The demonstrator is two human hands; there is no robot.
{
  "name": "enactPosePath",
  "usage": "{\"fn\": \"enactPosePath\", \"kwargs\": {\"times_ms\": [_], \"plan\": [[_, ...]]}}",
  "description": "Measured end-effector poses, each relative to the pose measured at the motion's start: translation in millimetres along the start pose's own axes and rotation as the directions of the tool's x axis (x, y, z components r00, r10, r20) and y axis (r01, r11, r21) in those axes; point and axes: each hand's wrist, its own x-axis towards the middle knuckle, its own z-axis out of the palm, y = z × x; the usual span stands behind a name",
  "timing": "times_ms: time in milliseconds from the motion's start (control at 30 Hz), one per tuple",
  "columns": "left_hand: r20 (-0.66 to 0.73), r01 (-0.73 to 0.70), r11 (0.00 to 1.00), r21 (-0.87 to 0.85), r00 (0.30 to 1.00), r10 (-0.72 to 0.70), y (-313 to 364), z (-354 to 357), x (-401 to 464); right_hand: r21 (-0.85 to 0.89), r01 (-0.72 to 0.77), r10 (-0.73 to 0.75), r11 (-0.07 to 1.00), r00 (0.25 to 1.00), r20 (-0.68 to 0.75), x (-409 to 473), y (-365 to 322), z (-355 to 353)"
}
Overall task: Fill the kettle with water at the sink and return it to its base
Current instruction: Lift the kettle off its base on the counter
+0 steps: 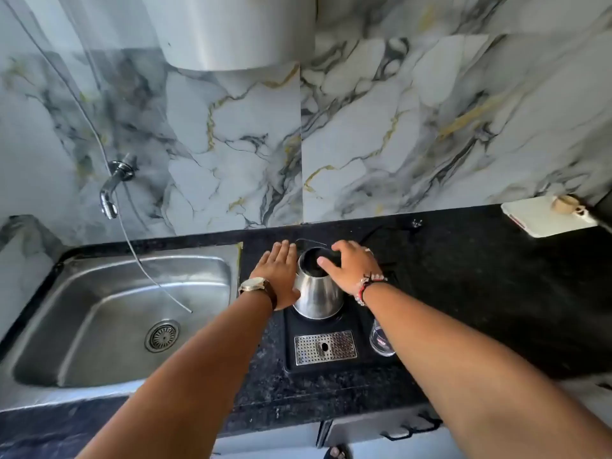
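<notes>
A stainless steel kettle (318,294) stands upright on its black base tray (289,361) on the dark counter, right of the sink (99,293). Its top is open and dark inside. My left hand (278,276) lies flat against the kettle's left side with the fingers stretched out. My right hand (351,270) curls over the kettle's top right, with the thumb across the opening; the handle is hidden under it. The wall tap (111,193) hangs above the sink's back left, and no water is running.
A metal drip grate (326,347) sits at the front of the tray. A clear glass (381,339) stands beside the tray under my right forearm. A thin tube (149,276) dangles into the sink. A white flat object (536,220) lies at the back right.
</notes>
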Motion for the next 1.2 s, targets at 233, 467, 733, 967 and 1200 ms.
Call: {"fn": "enactPosePath", "kwargs": {"times_ms": [233, 467, 733, 967, 1200], "plan": [[0.068, 0.070, 0.997, -0.034, 0.995, -0.067, 3, 43, 24, -0.066, -0.186, 0.179, 0.980, 0.979, -0.098, 28, 5, 40], [0.072, 0.146, 0.988, -0.054, 0.987, -0.142, 9, 53, 30, 0.062, -0.165, 0.172, 0.984, 0.976, -0.135, 41, 12, 45], [0.095, 0.121, 0.987, -0.107, 0.989, -0.111, 4, 49, 31, 0.595, -0.190, 0.299, 0.781, 0.950, -0.089, 27, 68, 55], [0.073, 0.082, 0.994, -0.071, 0.994, -0.076, 0, 43, 31, 0.718, -0.206, 0.468, 0.665, 0.864, -0.185, 37, 66, 75], [-0.075, 0.084, 0.985, -0.151, 0.993, -0.096, -18, 19, 20, 0.704, -0.106, 0.425, 0.702, 0.856, -0.295, 45, 33, 58]]}}
